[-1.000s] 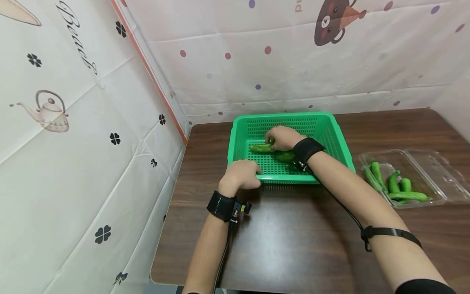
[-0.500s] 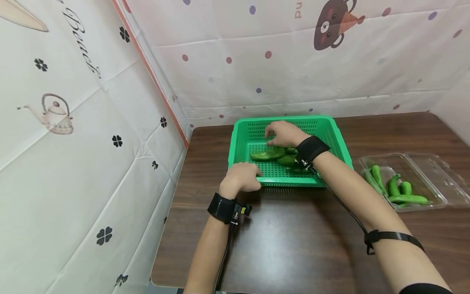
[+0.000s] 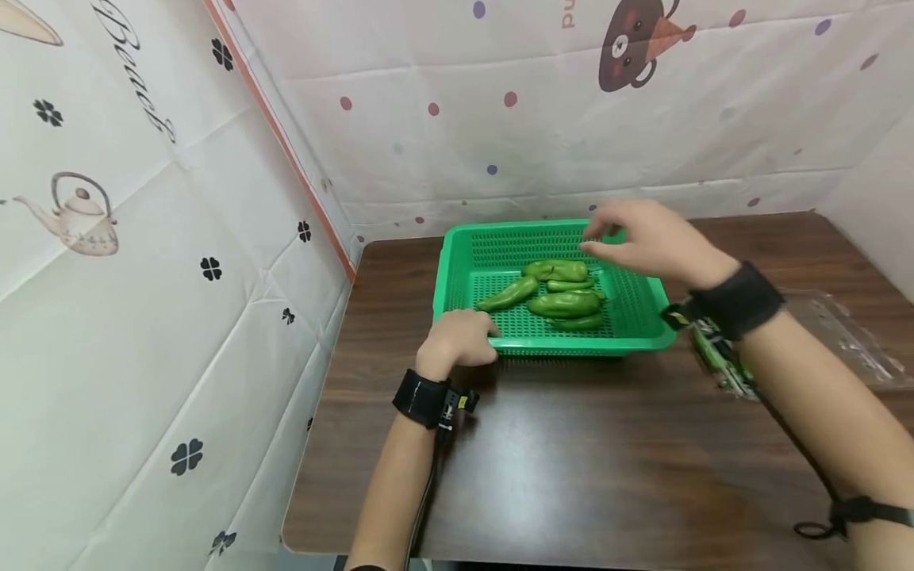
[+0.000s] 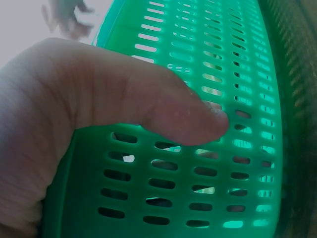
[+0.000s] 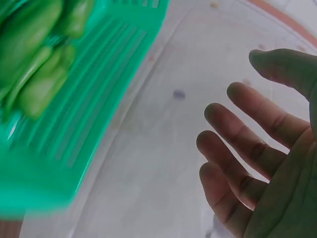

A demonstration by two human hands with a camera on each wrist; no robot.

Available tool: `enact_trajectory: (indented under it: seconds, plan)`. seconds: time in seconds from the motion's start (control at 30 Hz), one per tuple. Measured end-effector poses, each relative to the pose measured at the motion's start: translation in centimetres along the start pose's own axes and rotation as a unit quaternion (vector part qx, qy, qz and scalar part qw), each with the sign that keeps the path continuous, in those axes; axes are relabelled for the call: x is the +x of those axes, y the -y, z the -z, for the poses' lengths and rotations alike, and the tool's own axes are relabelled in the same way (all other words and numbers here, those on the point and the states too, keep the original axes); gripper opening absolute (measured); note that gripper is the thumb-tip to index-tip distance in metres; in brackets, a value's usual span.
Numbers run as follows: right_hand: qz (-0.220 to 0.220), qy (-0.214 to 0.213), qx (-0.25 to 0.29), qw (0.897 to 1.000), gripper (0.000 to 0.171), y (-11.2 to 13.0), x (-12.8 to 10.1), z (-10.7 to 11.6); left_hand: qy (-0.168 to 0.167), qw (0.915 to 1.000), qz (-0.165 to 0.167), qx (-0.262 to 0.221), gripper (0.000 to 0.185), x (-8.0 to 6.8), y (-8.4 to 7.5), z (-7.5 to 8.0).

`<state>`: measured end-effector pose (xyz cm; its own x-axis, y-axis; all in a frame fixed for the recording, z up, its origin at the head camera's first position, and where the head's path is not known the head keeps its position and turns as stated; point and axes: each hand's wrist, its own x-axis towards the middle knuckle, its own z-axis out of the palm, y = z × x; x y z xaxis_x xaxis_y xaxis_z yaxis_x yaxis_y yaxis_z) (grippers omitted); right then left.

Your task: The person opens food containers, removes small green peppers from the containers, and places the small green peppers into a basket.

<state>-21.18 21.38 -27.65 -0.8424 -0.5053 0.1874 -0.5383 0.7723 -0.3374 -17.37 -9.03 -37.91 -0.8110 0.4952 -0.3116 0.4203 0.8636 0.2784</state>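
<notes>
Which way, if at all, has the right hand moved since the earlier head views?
Yes, rightward: in the head view, the right hand now appears beneath the brown bear-face print; earlier it was farther left.

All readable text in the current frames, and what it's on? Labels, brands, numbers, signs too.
"Beac" plus an unclear ornate last letter: script on left wall covering.
Letter fragment on back wall covering: cut off, no whole word readable.
Pale marks on left wrist device, right wrist device: too small or blurred.

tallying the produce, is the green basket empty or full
The green basket is partly filled: green peppers lie on its bottom, which shows bare around them.
</notes>
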Motion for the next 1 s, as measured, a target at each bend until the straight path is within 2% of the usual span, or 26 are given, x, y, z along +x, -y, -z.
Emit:
enact_trajectory:
  seconds: [0.1, 0.23, 0.37, 0.5, 0.63, 0.83, 1.0]
  plan:
    - [-0.026, -0.008, -0.015, 1.0, 0.02, -1.8, -3.1, 1.1, -0.006, 1.0, 0.006, 0.004, 0.052, -0.2, 0.3, 0.3]
    - [-0.091, 0.02, -0.027, 0.995, 0.028, -4.4, -6.9, 1.6, -0.006, 0.9999, 0.01, 0.004, 0.052, -0.4, 0.6, 0.3]
    - [-0.165, 0.067, -0.036, 0.983, 0.04, -6.9, -10.8, 1.3, -0.005, 1.0, 0.001, 0.004, 0.052, -0.4, 0.6, 0.1]
    - [-0.21, 0.111, -0.052, 0.97, 0.055, -9.0, -13.8, 0.6, -0.004, 1.0, 0.007, -0.001, 0.053, -0.4, 0.5, -0.2]
    - [-0.226, 0.145, -0.049, 0.962, 0.052, -10.1, -16.4, -0.1, -0.003, 1.0, 0.008, -0.004, 0.053, -0.3, 0.4, -0.4]
    - [-0.217, 0.151, -0.05, 0.963, 0.048, -10.6, -19.2, -1.4, -0.015, 0.9999, 0.001, -0.001, 0.052, -0.1, 0.2, -0.3]
    - [-0.214, 0.162, -0.041, 0.962, 0.044, -11.4, -20.8, -2.1, -0.012, 0.9999, -0.004, 0.004, 0.053, 0.1, -0.1, -0.3]
